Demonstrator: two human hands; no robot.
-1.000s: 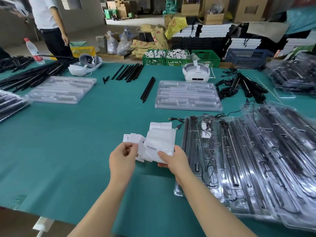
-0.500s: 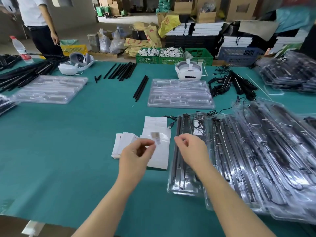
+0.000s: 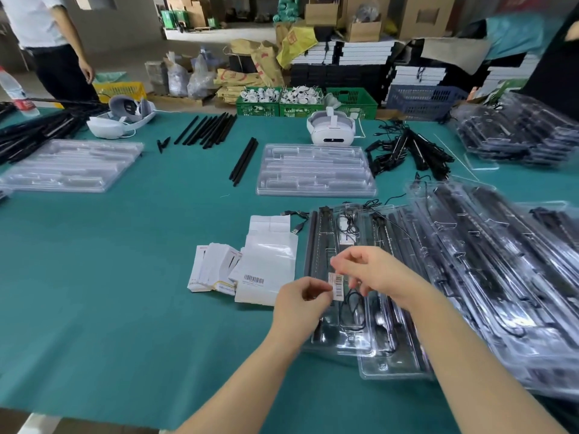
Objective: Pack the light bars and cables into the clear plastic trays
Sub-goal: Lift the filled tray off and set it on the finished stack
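Packed trays [image 3: 470,277] overlap in a fan along my right on the table [image 3: 109,292]. The nearest tray [image 3: 336,308] already holds its bar [image 3: 311,245] and cable [image 3: 352,311]. Bar's long axis runs away from me, plug end far. Step, I judge: labelling. My left hand [image 3: 302,303] pinches a barcode sticker [image 3: 337,286] over that tray. My right hand [image 3: 372,272] pinches its upper edge. Next: set it flat on the plastic, square, pressed smooth.
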